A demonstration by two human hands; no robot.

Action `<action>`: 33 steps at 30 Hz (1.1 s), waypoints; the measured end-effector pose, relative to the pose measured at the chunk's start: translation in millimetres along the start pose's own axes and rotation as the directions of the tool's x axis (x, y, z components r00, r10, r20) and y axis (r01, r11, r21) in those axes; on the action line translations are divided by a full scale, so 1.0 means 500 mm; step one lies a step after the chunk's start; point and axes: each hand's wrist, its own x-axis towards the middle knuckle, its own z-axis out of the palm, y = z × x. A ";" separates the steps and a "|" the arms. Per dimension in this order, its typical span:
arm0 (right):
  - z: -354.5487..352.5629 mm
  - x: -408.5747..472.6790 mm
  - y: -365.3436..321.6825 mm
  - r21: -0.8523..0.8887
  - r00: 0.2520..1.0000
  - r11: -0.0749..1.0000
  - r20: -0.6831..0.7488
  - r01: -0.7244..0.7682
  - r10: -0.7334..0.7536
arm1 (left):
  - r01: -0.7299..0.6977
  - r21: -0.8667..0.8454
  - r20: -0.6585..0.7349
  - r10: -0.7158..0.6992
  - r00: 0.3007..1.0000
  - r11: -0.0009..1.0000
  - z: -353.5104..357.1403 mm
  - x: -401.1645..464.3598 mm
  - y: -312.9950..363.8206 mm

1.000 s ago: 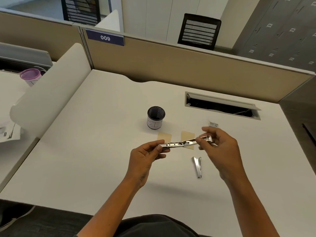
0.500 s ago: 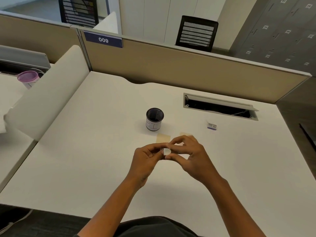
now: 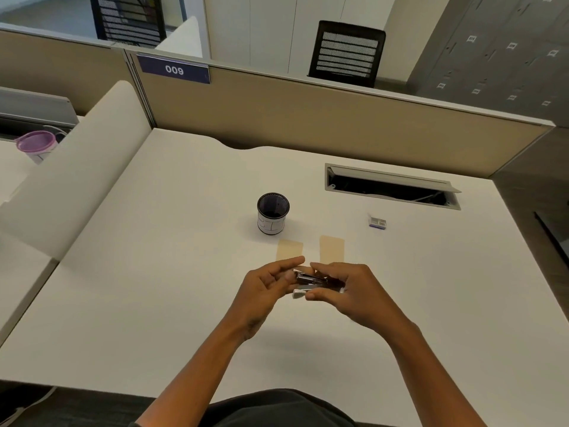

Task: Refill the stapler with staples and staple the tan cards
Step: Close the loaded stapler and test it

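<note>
Hands: the left hand and right hand are raised together above the desk, both closed around the stapler.

Left hand: fingers are curled at the 9 o'clock end of the stapler, index finger extended over its top. The body appears to be steadied from this end.

Right hand: thumb below and fingers above are pinched on the 3 o'clock end, wrist turned inward. The grip suggests the stapler is being pressed closed after loading, though whether staples are inside cannot be told.

Stapler: dark and metallic, held level between the hands, clear of the desk; much of it is hidden by fingers.

Tan cards: two, laid flat and apart, at 12 o'clock just beyond the hands, presumably kept within reach for stapling; not yet stacked.

Staple box: small, at 2 o'clock, well apart.

Pen cup: black mesh, upright, at 11 o'clock behind the cards.
</note>
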 end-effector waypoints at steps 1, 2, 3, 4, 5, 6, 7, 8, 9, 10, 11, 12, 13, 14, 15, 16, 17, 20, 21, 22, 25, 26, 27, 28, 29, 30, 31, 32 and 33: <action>0.001 0.000 0.000 -0.013 1.000 1.000 -0.021 0.017 -0.017 | 0.006 -0.022 0.025 -0.005 1.000 1.000 -0.002 -0.001 0.002; 0.001 -0.001 0.000 -0.020 0.998 0.999 -0.045 0.034 -0.035 | 0.003 -0.014 0.050 -0.003 0.999 1.000 -0.006 -0.002 0.003; 0.001 -0.001 0.000 -0.029 0.996 0.998 -0.065 0.052 -0.054 | -0.003 0.009 0.080 0.002 0.997 1.000 -0.008 -0.002 0.003; 0.001 0.000 0.000 -0.054 0.994 0.996 -0.077 0.072 -0.076 | -0.008 0.036 0.110 0.004 0.994 0.999 -0.010 -0.001 0.002; 0.002 0.000 0.001 -0.095 0.991 0.991 -0.081 0.095 -0.103 | -0.007 0.064 0.130 -0.001 0.991 0.998 -0.010 0.000 0.001; 0.005 0.001 0.002 -0.136 0.988 0.983 -0.082 0.120 -0.132 | -0.009 0.100 0.136 -0.005 0.991 0.995 -0.010 0.002 0.001; 0.008 0.002 0.003 -0.163 0.983 0.976 -0.087 0.144 -0.160 | -0.018 0.141 0.129 -0.001 0.992 0.990 -0.009 0.005 0.000; 0.011 0.003 0.004 -0.174 0.979 0.971 -0.095 0.162 -0.180 | -0.035 0.183 0.119 0.013 0.993 0.982 -0.008 0.008 0.000; 0.015 0.005 0.005 -0.179 0.975 0.969 -0.106 0.173 -0.194 | -0.054 0.213 0.106 0.031 0.994 0.976 -0.007 0.010 0.001; 0.018 0.006 0.005 -0.189 0.971 0.965 -0.119 0.183 -0.208 | -0.071 0.230 0.092 0.051 0.994 0.971 -0.007 0.012 0.002; 0.021 0.008 0.006 -0.206 0.965 0.959 -0.132 0.196 -0.226 | -0.083 0.238 0.081 0.066 0.995 0.968 -0.008 0.014 0.002; 0.024 0.009 0.006 -0.226 0.959 0.951 -0.144 0.210 -0.246 | -0.091 0.243 0.073 0.075 0.994 0.966 -0.009 0.016 0.003; 0.026 0.009 0.006 -0.243 0.952 0.944 -0.154 0.222 -0.263 | -0.096 0.249 0.067 0.082 0.994 0.964 -0.010 0.017 0.004; 0.028 0.010 0.006 -0.256 0.948 0.939 -0.161 0.229 -0.275 | -0.102 0.259 0.061 0.089 0.994 0.961 -0.011 0.019 0.005; 0.030 0.010 0.005 -0.263 0.945 0.936 -0.168 0.233 -0.282 | -0.111 0.273 0.059 0.098 0.993 0.956 -0.012 0.021 0.006; 0.031 0.011 0.005 -0.268 0.942 0.934 -0.174 0.235 -0.287 | -0.121 0.290 0.060 0.108 0.992 0.949 -0.013 0.024 0.007; 0.033 0.011 0.005 -0.273 0.938 0.932 -0.180 0.240 -0.295 | -0.130 0.304 0.063 0.117 0.991 0.944 -0.014 0.026 0.008; 0.037 0.014 0.006 -0.288 0.928 0.924 -0.199 0.251 -0.314 | -0.140 0.310 0.067 0.125 0.990 0.940 -0.015 0.030 0.012; 0.038 0.015 0.007 -0.293 0.926 0.923 -0.205 0.250 -0.316 | -0.144 0.311 0.065 0.130 0.989 0.939 -0.015 0.031 0.013; 0.040 0.017 0.009 -0.298 0.924 0.921 -0.211 0.251 -0.320 | -0.150 0.315 0.063 0.137 0.989 0.937 -0.015 0.031 0.015; 0.044 0.021 0.015 -0.312 0.919 0.916 -0.218 0.254 -0.329 | -0.166 0.326 0.064 0.154 0.986 0.931 -0.015 0.035 0.015; 0.045 0.021 0.017 -0.316 0.918 0.914 -0.218 0.255 -0.331 | -0.169 0.328 0.065 0.156 0.986 0.930 -0.015 0.037 0.014; 0.046 0.022 0.019 -0.319 0.916 0.912 -0.219 0.257 -0.335 | -0.171 0.330 0.065 0.158 0.985 0.928 -0.015 0.038 0.013; 0.046 0.021 0.020 -0.322 0.915 0.911 -0.221 0.258 -0.337 | -0.174 0.335 0.066 0.162 0.985 0.926 -0.015 0.040 0.011; 0.047 0.022 0.022 -0.324 0.915 0.910 -0.221 0.257 -0.337 | -0.180 0.341 0.066 0.167 0.984 0.923 -0.016 0.042 0.009; 0.047 0.021 0.023 -0.326 0.916 0.910 -0.220 0.256 -0.336 | -0.184 0.347 0.067 0.171 0.983 0.920 -0.016 0.043 0.007; 0.047 0.021 0.025 -0.329 0.915 0.909 -0.220 0.256 -0.337 | -0.184 0.351 0.066 0.172 0.983 0.918 -0.016 0.044 0.005; 0.046 0.022 0.026 -0.333 0.914 0.907 -0.221 0.258 -0.340 | -0.181 0.352 0.064 0.170 0.983 0.918 -0.016 0.046 0.003; 0.047 0.022 0.027 -0.337 0.913 0.905 -0.222 0.258 -0.343 | -0.178 0.350 0.063 0.167 0.984 0.920 -0.017 0.047 0.001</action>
